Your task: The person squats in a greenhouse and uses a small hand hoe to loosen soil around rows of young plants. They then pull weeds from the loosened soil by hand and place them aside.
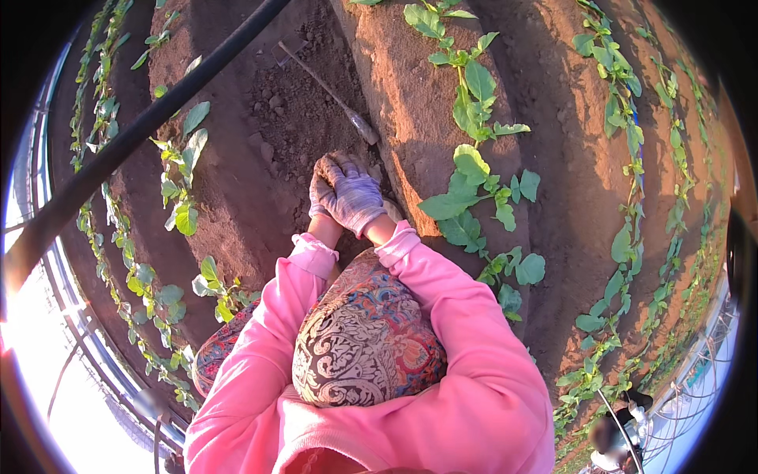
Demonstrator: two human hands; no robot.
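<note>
Both my hands are in grey-purple knit gloves with soil-darkened fingers, held together above the furrow (278,195) in front of my knee. My right hand (357,198) overlaps my left hand (321,191), and the fingers are folded against each other. Anything between the palms is hidden. Just beyond them lies a long-handled hoe (323,83), its thick grip end close to my fingers and its blade, partly soil-covered, at the far end. Loose crumbled soil (278,112) surrounds the hoe.
Raised soil beds flank the furrow, with leafy green plants on the right bed (468,195) and left bed (180,172). A dark pole (142,118) crosses the upper left, near the camera. My patterned-cloth knee (367,338) is raised between my arms. Another person (619,435) is at far lower right.
</note>
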